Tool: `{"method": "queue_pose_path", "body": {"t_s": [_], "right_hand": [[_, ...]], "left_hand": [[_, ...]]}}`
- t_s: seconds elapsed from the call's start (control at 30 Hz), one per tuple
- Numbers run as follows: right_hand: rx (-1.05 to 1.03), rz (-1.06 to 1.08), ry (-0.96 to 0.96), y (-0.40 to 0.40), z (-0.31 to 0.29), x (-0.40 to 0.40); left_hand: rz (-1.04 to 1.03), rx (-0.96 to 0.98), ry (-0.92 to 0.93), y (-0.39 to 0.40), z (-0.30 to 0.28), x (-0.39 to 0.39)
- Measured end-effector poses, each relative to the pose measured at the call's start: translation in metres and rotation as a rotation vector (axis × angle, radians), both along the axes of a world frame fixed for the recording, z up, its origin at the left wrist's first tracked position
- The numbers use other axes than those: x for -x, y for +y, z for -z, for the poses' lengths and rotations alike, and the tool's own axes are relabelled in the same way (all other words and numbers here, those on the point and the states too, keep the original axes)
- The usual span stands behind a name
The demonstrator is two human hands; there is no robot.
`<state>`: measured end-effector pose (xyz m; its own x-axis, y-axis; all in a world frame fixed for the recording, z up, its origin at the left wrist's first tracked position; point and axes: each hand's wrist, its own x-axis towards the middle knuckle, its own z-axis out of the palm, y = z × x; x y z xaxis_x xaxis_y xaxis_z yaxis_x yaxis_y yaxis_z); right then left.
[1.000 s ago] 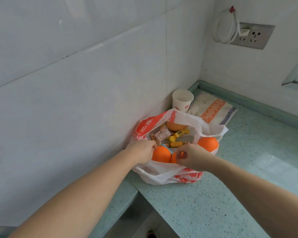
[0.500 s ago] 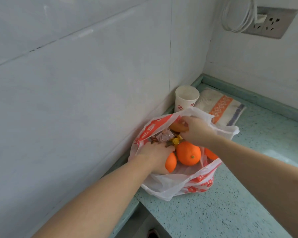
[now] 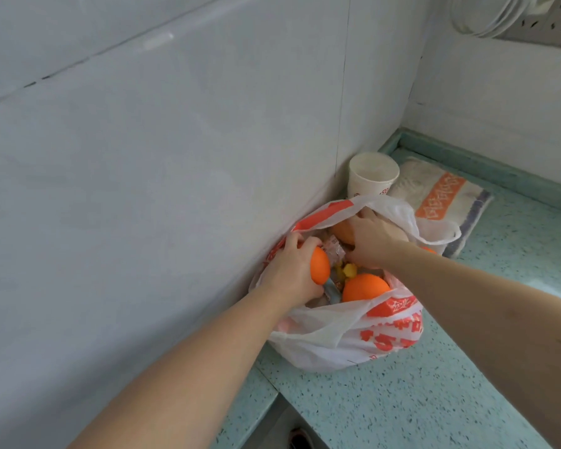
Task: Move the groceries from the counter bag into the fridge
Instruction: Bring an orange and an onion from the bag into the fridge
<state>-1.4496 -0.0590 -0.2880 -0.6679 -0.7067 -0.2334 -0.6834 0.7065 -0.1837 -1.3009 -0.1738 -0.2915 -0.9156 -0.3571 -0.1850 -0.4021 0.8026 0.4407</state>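
Both hands in bag [image 3: 344, 332] on worktop [image 3: 434, 400]. Left hand [image 3: 292, 270] now lifts orange [image 3: 320, 265] it gripped; right hand [image 3: 374, 241] moved to far orange [image 3: 343, 232], fingers curled on it. We're abt to unload; fridge unseen.

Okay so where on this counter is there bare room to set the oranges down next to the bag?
Bare counter lies in front of the plastic bag and to its right, below the folded towel. The corner behind the bag is crowded: the paper cup and towel fill it. Left of the bag, the wall leaves no gap.
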Motion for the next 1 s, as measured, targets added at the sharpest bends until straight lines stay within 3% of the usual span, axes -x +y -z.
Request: {"method": "queue_pose_path", "body": {"t_s": [0.1,0.2,0.43,0.53,0.8,1.0], "right_hand": [[-0.034,0.051,-0.166,0.003,-0.003,0.002],[-0.051,-0.029,-0.152,0.015,0.000,-0.007],[0.160,0.037,-0.108,0.035,-0.031,-0.011],[0.213,0.106,-0.216,0.046,-0.051,-0.013],[0.381,0.289,-0.335,0.100,-0.111,-0.021],[0.486,0.285,-0.260,0.150,-0.175,-0.035]], "left_hand": [[0.044,-0.045,0.005,-0.003,0.003,-0.001],[0.052,-0.087,-0.014,-0.006,0.003,-0.001],[0.032,-0.095,-0.004,-0.003,-0.007,0.004],[0.033,-0.074,0.034,0.001,-0.018,0.005],[-0.053,-0.093,0.151,0.036,-0.080,0.016],[-0.074,-0.134,0.292,0.060,-0.138,0.013]]}}
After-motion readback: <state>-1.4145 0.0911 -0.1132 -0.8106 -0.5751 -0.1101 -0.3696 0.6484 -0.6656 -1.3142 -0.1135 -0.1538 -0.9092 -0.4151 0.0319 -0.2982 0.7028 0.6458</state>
